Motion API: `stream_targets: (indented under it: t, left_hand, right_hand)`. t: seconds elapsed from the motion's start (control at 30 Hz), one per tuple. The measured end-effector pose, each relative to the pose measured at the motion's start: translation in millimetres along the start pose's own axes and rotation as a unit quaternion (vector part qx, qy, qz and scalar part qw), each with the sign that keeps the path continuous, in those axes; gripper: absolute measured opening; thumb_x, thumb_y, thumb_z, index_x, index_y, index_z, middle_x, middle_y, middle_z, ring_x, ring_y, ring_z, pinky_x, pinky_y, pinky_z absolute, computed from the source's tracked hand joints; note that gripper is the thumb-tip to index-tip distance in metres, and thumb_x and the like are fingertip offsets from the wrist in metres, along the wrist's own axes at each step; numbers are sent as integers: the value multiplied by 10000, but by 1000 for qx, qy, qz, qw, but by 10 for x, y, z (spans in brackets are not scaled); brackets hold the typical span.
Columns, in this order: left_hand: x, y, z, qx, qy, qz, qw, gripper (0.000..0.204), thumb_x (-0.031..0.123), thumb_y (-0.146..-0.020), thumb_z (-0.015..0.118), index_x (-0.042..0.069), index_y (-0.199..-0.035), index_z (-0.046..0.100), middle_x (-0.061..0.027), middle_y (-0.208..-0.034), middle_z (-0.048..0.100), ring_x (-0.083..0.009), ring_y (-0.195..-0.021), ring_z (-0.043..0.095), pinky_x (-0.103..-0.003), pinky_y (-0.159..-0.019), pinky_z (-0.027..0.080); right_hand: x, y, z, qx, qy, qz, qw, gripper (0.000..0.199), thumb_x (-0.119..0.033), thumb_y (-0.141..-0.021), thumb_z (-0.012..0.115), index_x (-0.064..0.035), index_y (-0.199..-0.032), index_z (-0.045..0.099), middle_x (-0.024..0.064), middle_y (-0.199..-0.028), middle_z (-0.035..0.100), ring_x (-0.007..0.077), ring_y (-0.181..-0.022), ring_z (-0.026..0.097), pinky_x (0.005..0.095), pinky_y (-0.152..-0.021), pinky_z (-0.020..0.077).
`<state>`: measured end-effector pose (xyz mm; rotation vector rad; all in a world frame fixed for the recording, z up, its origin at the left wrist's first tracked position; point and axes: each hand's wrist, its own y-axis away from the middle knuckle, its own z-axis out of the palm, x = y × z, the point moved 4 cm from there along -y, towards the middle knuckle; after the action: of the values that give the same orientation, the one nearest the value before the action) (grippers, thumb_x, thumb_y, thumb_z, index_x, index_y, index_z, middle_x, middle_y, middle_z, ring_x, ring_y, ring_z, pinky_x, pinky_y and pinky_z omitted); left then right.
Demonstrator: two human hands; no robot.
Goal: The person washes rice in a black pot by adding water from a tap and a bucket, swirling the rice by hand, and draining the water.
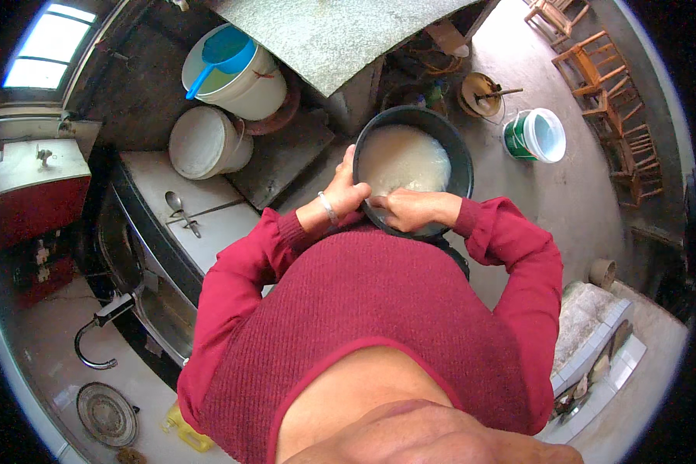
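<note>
A round dark pot [462,158] holds cloudy whitish water [406,158] close in front of my body. My left hand [343,188] grips the pot's left side, its thumb on the rim and its fingers along the outer wall. A pale bracelet circles that wrist. Reaching over the near right rim, my right hand [410,209] is inside the pot at the near edge of the water. Its fingers are curled together, and whatever they may hold is hidden.
At the left are a sink [162,309], a counter with a spoon [175,203], a lidded white bucket [197,143], and a larger bucket [259,93] with a blue dipper [228,50]. A green-and-white pail [522,135] and wooden chairs [595,66] stand right.
</note>
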<state>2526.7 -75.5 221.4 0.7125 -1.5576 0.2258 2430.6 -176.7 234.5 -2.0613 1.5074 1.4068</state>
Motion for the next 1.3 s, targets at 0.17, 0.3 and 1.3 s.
stream_targets:
  t: [0.17,0.3,1.3]
  left_hand:
    - [24,-63,-70,-25,-102,26,994,860,52,-655,554,19,-1384,99,-209,-1314,332,-275,-1227,320,-334,-1009,281]
    - [62,-122,-87,-31,-120,-54,991,879,130,-671,558,26,-1388,60,-273,-1320,294,-380,-1254,262,-379,-1046,225]
    - [154,-523,-413,-123,-37,100,987,707,34,-659,529,13,-1305,244,-223,-1165,476,-342,-1095,451,-380,-939,359]
  right_hand:
    - [-29,-325,-276,157,39,-74,984,257,-107,-740,538,15,-963,576,250,-931,573,418,-859,545,440,-761,447]
    - [244,-234,-593,183,259,21,948,259,-200,-759,559,-49,-964,610,170,-1064,532,353,-1018,475,453,-834,424]
    - [606,-41,-520,210,203,146,945,547,-286,-751,589,-128,-1255,447,194,-1286,393,393,-1176,372,442,-971,334]
